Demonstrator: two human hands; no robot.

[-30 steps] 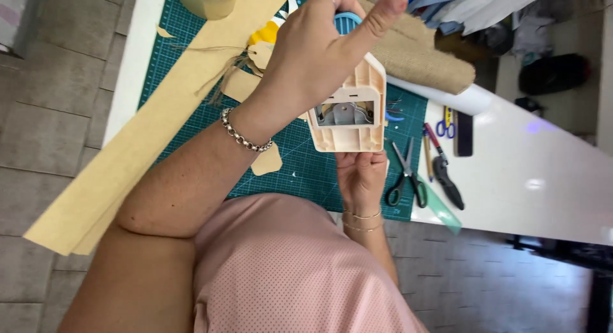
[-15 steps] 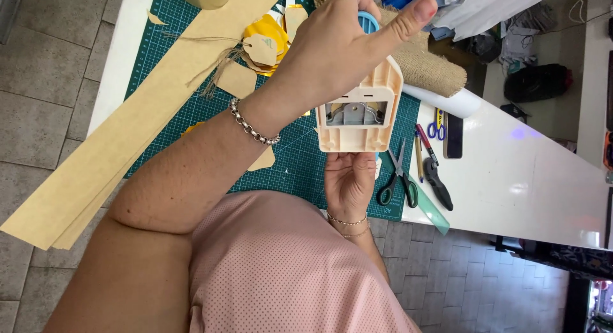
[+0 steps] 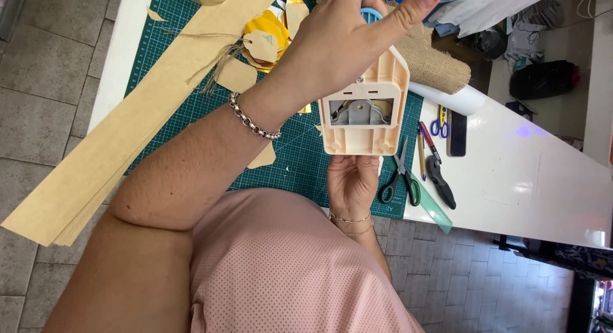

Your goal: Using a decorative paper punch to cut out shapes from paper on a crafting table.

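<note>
Cream craft punch (image 3: 366,106) raised above green cutting mat (image 3: 191,52), underside turned up, apparently to expose grey die window; left hand (image 3: 338,45) wrapped over top, thumb extended; right hand (image 3: 351,180) steadying lower edge from below, fingers closed on it.

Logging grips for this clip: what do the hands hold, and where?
Both hold a cream paper punch, underside up: the left hand wraps its far end, the right hand supports its near edge.
</note>
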